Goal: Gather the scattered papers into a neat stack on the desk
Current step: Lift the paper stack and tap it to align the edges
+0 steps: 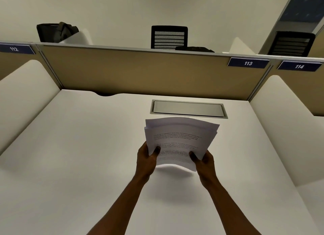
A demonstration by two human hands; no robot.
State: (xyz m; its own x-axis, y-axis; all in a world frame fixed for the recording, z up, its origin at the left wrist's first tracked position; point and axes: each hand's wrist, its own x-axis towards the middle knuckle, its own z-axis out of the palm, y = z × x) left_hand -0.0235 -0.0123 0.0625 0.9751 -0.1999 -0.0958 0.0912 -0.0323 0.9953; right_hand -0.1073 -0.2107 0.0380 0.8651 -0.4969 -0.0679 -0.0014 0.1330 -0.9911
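A bundle of white printed papers [178, 138] is held up above the white desk [78, 156], tilted towards me, with its top edges fanned unevenly. My left hand [146, 157] grips the bundle's lower left edge, thumb on the front sheet. My right hand [204, 160] grips the lower right edge the same way. The bottom edge of the papers hangs a little above the desk and casts a shadow there. No loose sheets lie elsewhere on the desk.
A metal cable-tray lid [188, 108] is set into the desk just behind the papers. A tan partition [140, 71] with number plate 113 [248, 63] closes the back. White side dividers [29, 87] flank the desk. Chairs and a bag stand beyond the partition.
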